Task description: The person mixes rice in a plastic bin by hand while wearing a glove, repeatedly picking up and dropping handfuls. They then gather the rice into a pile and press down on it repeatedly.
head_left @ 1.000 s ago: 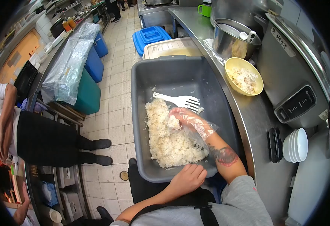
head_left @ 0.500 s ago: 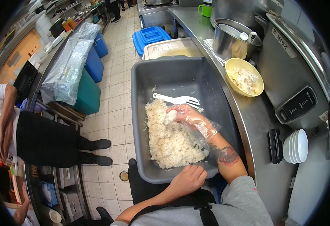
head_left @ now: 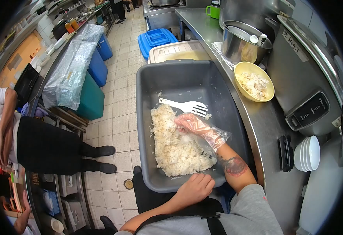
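A grey plastic tub holds a heap of cooked white rice in its near half. My right hand, in a loose clear plastic glove, rests palm down on the rice near the heap's far right side, fingers spread and pressing into it. A white slotted rice paddle lies in the tub just beyond that hand. My bare left hand grips the tub's near rim.
A steel counter runs along the right with a yellow bowl of rice, a metal pot, a large rice cooker, stacked white bowls. Blue bins stand beyond. Another person stands at left.
My right hand lifted a clump of rice off the heap, then came back down flat onto the rice. The left hand stayed on the rim.
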The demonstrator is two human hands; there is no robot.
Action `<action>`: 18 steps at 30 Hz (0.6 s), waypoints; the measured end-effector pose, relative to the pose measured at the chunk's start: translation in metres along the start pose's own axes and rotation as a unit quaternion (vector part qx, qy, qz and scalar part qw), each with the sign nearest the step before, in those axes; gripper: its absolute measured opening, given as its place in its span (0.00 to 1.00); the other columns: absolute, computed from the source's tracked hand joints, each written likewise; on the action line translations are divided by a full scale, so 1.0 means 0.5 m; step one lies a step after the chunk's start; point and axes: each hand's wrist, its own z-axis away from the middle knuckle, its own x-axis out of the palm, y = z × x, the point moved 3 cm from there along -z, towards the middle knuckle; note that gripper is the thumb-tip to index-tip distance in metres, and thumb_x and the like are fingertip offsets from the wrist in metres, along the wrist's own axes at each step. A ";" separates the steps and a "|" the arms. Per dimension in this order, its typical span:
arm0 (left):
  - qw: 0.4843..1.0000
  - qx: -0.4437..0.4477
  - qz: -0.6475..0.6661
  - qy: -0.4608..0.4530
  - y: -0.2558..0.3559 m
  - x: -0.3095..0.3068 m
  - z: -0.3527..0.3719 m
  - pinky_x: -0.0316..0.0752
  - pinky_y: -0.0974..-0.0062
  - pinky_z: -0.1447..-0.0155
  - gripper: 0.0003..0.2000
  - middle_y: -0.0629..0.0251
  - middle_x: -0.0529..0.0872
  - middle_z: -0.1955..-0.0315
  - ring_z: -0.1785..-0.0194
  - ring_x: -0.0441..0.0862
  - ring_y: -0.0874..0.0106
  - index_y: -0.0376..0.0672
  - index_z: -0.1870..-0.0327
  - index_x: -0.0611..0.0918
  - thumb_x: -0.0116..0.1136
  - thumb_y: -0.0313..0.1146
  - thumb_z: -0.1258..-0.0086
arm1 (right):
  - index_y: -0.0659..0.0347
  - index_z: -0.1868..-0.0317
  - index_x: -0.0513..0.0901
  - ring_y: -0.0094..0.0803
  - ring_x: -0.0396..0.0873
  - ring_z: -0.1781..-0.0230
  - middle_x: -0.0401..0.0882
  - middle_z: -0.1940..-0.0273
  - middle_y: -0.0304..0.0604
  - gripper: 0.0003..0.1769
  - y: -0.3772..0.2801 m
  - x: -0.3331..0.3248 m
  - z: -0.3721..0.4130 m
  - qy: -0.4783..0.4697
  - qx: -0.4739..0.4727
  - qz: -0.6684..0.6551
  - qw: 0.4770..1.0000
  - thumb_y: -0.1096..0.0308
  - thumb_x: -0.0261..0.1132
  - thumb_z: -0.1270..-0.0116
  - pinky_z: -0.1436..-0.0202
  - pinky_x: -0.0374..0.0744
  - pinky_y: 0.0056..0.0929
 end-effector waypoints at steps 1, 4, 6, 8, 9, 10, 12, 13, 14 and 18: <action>1.000 0.001 -0.002 -0.001 0.000 0.000 0.000 0.69 0.71 0.60 0.08 0.67 0.71 0.71 0.66 0.74 0.69 0.44 0.64 0.77 0.64 0.33 0.38 | 0.60 0.48 0.85 0.22 0.82 0.59 0.85 0.61 0.37 0.18 0.007 -0.001 -0.001 -0.022 0.023 -0.012 0.999 0.53 0.63 0.22 0.56 0.81 0.26; 1.000 0.001 -0.004 -0.006 0.001 -0.001 0.000 0.69 0.72 0.60 0.08 0.68 0.71 0.71 0.66 0.74 0.69 0.43 0.64 0.77 0.64 0.33 0.38 | 0.58 0.43 0.85 0.21 0.81 0.58 0.85 0.58 0.39 0.21 0.028 -0.005 -0.002 -0.048 -0.060 -0.124 0.989 0.49 0.63 0.23 0.59 0.81 0.25; 1.000 -0.001 -0.006 -0.009 0.002 0.000 0.001 0.69 0.72 0.60 0.08 0.68 0.71 0.71 0.66 0.74 0.69 0.43 0.64 0.77 0.65 0.33 0.39 | 0.58 0.41 0.84 0.24 0.82 0.56 0.85 0.54 0.41 0.25 0.026 -0.011 -0.005 -0.044 -0.041 -0.152 0.986 0.46 0.63 0.24 0.57 0.81 0.26; 1.000 -0.003 -0.011 -0.010 0.002 0.001 0.001 0.69 0.72 0.60 0.08 0.68 0.71 0.71 0.66 0.74 0.69 0.43 0.64 0.77 0.65 0.33 0.39 | 0.58 0.38 0.82 0.27 0.82 0.54 0.85 0.51 0.43 0.29 0.013 -0.012 0.003 -0.040 -0.016 -0.197 0.979 0.43 0.62 0.24 0.54 0.82 0.27; 1.000 -0.003 -0.010 -0.011 0.002 0.001 0.001 0.69 0.72 0.60 0.08 0.68 0.71 0.71 0.66 0.74 0.69 0.43 0.64 0.77 0.65 0.33 0.39 | 0.58 0.37 0.82 0.28 0.83 0.53 0.84 0.49 0.44 0.30 0.005 -0.012 0.011 -0.039 0.000 -0.228 0.973 0.42 0.62 0.25 0.52 0.82 0.28; 1.000 -0.003 -0.009 -0.011 0.002 0.001 0.001 0.69 0.72 0.60 0.08 0.67 0.71 0.71 0.66 0.74 0.69 0.43 0.64 0.77 0.65 0.33 0.38 | 0.59 0.35 0.81 0.30 0.83 0.52 0.84 0.48 0.45 0.32 0.001 -0.013 0.013 -0.037 0.015 -0.259 0.965 0.41 0.62 0.25 0.50 0.83 0.28; 1.000 -0.003 -0.008 -0.012 0.001 0.000 0.000 0.69 0.71 0.60 0.08 0.67 0.71 0.71 0.65 0.74 0.69 0.43 0.64 0.77 0.65 0.33 0.38 | 0.63 0.35 0.80 0.34 0.84 0.49 0.85 0.47 0.47 0.33 0.001 -0.018 0.011 -0.066 0.001 -0.278 0.958 0.42 0.62 0.25 0.45 0.83 0.32; 1.000 -0.003 -0.007 -0.011 0.002 0.000 0.000 0.69 0.71 0.60 0.08 0.67 0.71 0.71 0.65 0.74 0.69 0.43 0.64 0.77 0.65 0.33 0.38 | 0.64 0.36 0.80 0.34 0.84 0.49 0.85 0.47 0.47 0.33 0.001 -0.018 0.011 -0.064 -0.006 -0.269 0.961 0.43 0.63 0.25 0.45 0.83 0.33; 1.000 -0.003 -0.007 -0.011 0.001 -0.001 0.000 0.69 0.71 0.60 0.08 0.67 0.71 0.71 0.65 0.74 0.69 0.43 0.64 0.77 0.64 0.34 0.38 | 0.65 0.36 0.80 0.34 0.84 0.48 0.85 0.47 0.47 0.32 0.000 -0.018 0.011 -0.062 -0.014 -0.259 0.964 0.44 0.64 0.25 0.45 0.83 0.33; 1.000 -0.003 -0.003 -0.011 0.001 0.000 0.000 0.69 0.71 0.59 0.08 0.67 0.71 0.71 0.65 0.74 0.69 0.43 0.64 0.77 0.64 0.34 0.38 | 0.66 0.41 0.82 0.31 0.85 0.52 0.86 0.51 0.46 0.25 0.011 -0.018 0.008 -0.022 -0.028 -0.202 0.979 0.56 0.72 0.30 0.48 0.84 0.29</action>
